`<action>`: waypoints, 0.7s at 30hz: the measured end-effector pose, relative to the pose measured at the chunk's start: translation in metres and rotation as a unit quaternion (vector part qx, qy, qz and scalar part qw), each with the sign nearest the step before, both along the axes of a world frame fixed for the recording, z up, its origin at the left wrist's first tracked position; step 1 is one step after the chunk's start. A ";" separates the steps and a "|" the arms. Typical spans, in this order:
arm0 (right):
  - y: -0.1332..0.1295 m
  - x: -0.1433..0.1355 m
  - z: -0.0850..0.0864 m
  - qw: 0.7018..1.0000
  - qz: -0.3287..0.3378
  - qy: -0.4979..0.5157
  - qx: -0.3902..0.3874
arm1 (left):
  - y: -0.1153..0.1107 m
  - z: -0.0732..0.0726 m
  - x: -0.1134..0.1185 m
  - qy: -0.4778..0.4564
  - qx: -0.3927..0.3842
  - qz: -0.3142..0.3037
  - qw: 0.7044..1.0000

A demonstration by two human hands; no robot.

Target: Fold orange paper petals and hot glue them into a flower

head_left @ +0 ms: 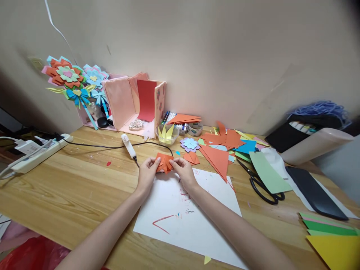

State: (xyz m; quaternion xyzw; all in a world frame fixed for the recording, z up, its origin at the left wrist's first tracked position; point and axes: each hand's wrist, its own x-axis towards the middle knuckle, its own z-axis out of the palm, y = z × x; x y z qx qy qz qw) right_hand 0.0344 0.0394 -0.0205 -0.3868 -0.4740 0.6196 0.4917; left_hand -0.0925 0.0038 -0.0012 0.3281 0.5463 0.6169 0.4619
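Note:
Between my two hands is a folded piece of orange paper (165, 162), pleated in the middle. My left hand (147, 171) pinches its left side, thumb on top. On the other side, my right hand (184, 172) grips the right edge between thumb and fingers. The folded paper is held above the far edge of a white sheet (194, 221) marked with red lines and specks. Just right of my right hand lies another folded orange paper piece (191, 158). Behind it rests a layered purple and blue paper flower (189, 144).
A white glue gun (128, 146) with a black cable lies left of my hands. Black-handled scissors (261, 185), orange paper triangles (216, 159) and a black phone-like slab (316, 192) lie to the right. Behind stand a pink box (119, 101), paper flowers (67, 75) and a clear bowl (168, 139).

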 end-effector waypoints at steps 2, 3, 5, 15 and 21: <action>0.000 0.000 -0.001 1.000 -0.007 -0.003 0.003 | 0.000 0.000 0.000 0.002 -0.001 0.002 1.000; -0.001 0.000 -0.001 1.000 -0.009 -0.007 0.005 | 0.000 -0.001 0.000 0.002 -0.002 0.001 1.000; -0.001 0.000 -0.002 1.000 -0.014 -0.021 0.011 | 0.000 -0.001 0.000 0.004 -0.005 -0.002 1.000; -0.004 0.002 -0.002 0.994 -0.044 -0.080 0.065 | -0.004 -0.002 0.003 0.074 -0.002 -0.079 0.994; -0.006 0.003 -0.001 0.984 -0.062 -0.127 0.107 | -0.005 -0.002 0.001 0.074 -0.015 -0.114 0.991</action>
